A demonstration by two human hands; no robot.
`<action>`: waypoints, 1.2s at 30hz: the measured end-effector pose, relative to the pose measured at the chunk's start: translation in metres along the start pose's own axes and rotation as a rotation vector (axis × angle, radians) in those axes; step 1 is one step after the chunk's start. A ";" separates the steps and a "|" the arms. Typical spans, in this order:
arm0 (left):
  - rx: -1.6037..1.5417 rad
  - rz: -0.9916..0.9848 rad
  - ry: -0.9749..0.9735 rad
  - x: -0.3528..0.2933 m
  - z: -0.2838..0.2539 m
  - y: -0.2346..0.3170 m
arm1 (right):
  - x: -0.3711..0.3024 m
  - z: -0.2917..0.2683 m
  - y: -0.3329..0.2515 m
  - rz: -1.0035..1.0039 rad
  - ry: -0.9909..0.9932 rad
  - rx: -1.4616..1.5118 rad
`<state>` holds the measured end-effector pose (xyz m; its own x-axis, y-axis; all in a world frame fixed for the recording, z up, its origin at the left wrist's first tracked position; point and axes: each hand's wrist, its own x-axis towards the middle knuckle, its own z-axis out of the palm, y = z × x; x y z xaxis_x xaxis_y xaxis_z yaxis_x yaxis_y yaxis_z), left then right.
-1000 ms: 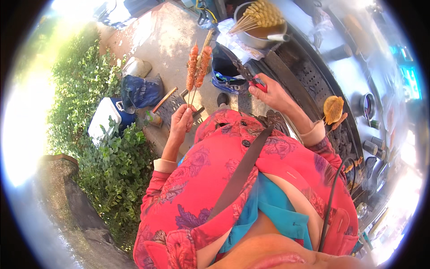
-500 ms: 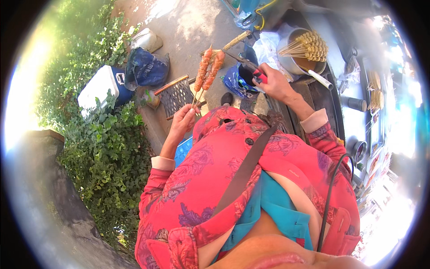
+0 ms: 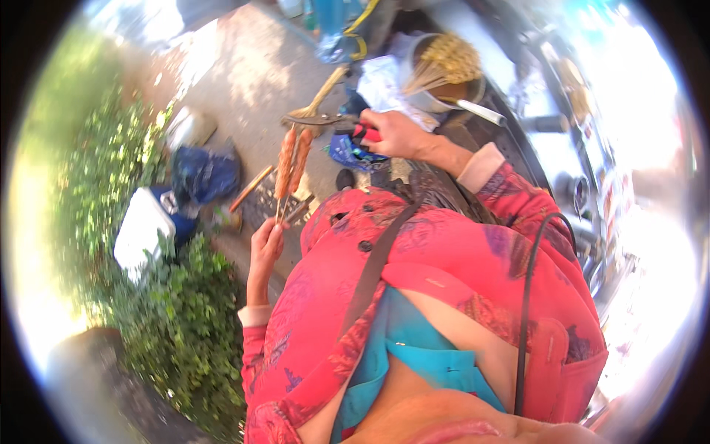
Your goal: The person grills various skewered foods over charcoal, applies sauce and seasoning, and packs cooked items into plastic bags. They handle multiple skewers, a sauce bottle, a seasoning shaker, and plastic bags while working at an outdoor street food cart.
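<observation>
We had brought our right hand (image 3: 396, 133), closed on red-handled scissors (image 3: 325, 120), across to the tips of the two sausage skewers (image 3: 292, 161), which our left hand (image 3: 265, 248) pinched upright by the sticks; trimming looked imminent, we judged.

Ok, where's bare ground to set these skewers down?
Bare paving lies open above the blue bag and left of the scissors. It is crowded around the skewer pot and beside the white box and bushes.
</observation>
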<state>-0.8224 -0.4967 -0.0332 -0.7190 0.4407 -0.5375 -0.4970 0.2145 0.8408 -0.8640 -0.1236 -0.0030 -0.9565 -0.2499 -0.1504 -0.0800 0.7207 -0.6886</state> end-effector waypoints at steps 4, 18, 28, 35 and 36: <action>-0.034 0.011 -0.073 0.012 0.006 -0.002 | -0.035 -0.038 -0.046 0.061 0.041 0.022; 0.040 0.037 -0.112 0.017 0.052 0.038 | -0.063 -0.037 0.016 0.120 0.050 -0.018; -0.376 0.099 0.051 -0.005 0.062 -0.007 | -0.083 -0.134 -0.012 0.114 0.603 0.019; -0.690 -0.021 0.169 0.012 0.096 -0.003 | -0.089 -0.214 0.238 0.963 0.558 0.044; -0.811 0.005 0.051 0.016 0.099 -0.003 | -0.083 -0.203 0.269 0.966 0.581 -0.070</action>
<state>-0.7843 -0.4041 -0.0382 -0.7335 0.3953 -0.5530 -0.6773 -0.4939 0.5453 -0.8629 0.2221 -0.0322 -0.6104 0.7570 -0.2332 0.7657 0.4884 -0.4185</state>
